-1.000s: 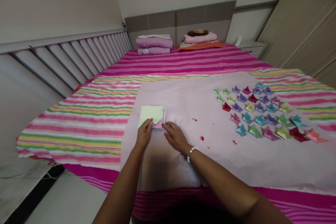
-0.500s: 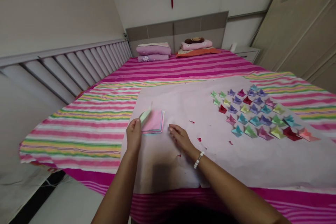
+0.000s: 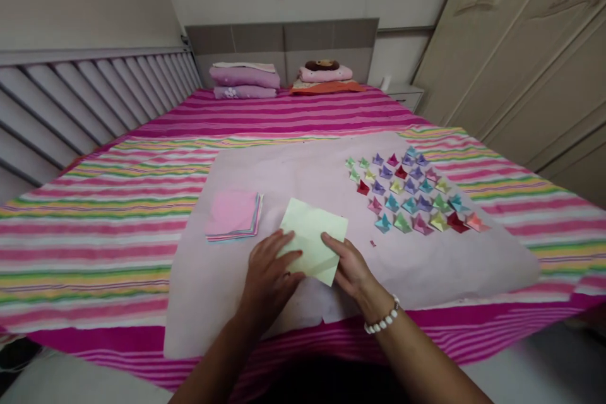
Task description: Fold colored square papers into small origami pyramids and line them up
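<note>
A square sheet of pale green origami paper [image 3: 312, 233] lies between my two hands, turned at an angle. My right hand [image 3: 349, 265] pinches its right edge, thumb on top and fingers underneath. Along the left edge, my left hand [image 3: 272, 271] has its fingers spread, the fingertips touching the sheet. To the left sits a stack of coloured square papers [image 3: 233, 213] with a pink one on top. Small folded paper boats [image 3: 409, 186] in many colours stand in loose rows on the right. All of these are on a large pale paper sheet [image 3: 279, 170].
The pale sheet covers part of a striped bedspread [image 3: 108, 202]. A small red scrap [image 3: 373, 243] lies right of my right hand. Folded bedding [image 3: 244, 81] is piled by the headboard [image 3: 331, 38]. A slatted rail [image 3: 95, 91] runs along the left, a wardrobe [image 3: 534, 44] along the right.
The green paper has come off the stack and moved right, in front of me. My right hand has taken hold of it, and my left hand's fingers have spread. The view has shifted right.
</note>
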Available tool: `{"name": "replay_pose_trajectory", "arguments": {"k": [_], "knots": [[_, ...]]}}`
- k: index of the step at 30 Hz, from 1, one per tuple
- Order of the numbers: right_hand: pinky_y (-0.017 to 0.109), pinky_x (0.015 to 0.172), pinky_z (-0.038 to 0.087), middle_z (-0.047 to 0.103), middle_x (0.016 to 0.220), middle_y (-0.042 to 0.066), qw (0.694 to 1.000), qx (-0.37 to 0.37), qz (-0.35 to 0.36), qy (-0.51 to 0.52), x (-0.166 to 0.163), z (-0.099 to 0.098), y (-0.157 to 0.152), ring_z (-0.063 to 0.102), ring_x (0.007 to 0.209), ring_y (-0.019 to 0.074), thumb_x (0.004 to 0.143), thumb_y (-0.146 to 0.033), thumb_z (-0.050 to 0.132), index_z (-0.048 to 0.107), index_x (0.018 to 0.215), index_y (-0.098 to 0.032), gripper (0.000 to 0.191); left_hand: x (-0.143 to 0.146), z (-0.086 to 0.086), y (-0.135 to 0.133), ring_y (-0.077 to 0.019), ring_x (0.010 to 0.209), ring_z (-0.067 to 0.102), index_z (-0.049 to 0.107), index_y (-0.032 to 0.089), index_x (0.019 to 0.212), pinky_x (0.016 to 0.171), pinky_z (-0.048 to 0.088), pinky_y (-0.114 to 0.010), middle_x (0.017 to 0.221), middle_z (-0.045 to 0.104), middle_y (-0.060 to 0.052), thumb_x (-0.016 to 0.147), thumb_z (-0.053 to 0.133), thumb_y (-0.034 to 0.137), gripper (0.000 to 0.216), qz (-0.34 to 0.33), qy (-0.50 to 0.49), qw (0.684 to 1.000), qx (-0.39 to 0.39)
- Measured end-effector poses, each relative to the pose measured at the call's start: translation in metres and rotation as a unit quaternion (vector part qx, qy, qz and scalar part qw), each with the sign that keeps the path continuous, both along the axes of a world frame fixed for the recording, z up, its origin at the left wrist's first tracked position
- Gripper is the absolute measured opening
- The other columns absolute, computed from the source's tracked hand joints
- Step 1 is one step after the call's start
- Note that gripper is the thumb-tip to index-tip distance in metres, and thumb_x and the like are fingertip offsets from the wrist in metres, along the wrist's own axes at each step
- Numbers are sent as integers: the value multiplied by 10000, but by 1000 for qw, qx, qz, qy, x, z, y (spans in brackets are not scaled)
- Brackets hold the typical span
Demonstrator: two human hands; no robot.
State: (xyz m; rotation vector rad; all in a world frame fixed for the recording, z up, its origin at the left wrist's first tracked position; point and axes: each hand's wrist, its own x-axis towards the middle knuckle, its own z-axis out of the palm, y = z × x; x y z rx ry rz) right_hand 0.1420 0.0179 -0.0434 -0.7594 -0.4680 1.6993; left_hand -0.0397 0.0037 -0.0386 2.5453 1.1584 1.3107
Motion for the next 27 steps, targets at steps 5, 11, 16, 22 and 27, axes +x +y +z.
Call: {"name": "replay_pose_trajectory", "arguments": {"k": [5,11,16,22,27], "knots": [[426,833,556,767,859,115,999,7,-19,-28,16,6,-8,700,942,313,665,-337,800,710,903,-123,332,2,10,7,-285,1301,473,583,234,1187,1013,440,-470,1450,459,-118,802,662,311,400,37,-311,904,-290],[436,777,567,766,865,108,998,14,-38,-45,14,6,-14,704,910,320,668,-367,799,705,945,-138,371,21,13,6,-284,1261,510,669,209,1083,991,465,-389,1325,595,-99,639,802,252,465,-46,-432,767,-473],[419,767,561,766,905,97,998,37,-17,-44,15,7,-21,705,881,298,647,-321,821,706,982,-150,393,28,10,6,-228,1013,655,685,204,1000,810,524,-306,1141,700,-72,570,835,245,458,-40,-513,673,-531],[374,778,541,765,894,64,993,87,-11,-74,22,6,-20,698,818,231,661,-292,816,716,981,-177,354,28,7,8,-259,1051,636,699,195,1017,877,498,-366,1135,701,-96,651,765,399,425,4,-461,691,-556],[341,707,533,747,811,34,984,116,-22,-135,18,7,-19,670,680,185,689,-347,794,728,915,-195,280,38,21,2,-275,1315,439,735,213,1009,1090,334,-376,1335,591,-71,761,662,443,346,-10,-334,827,-452]]}}
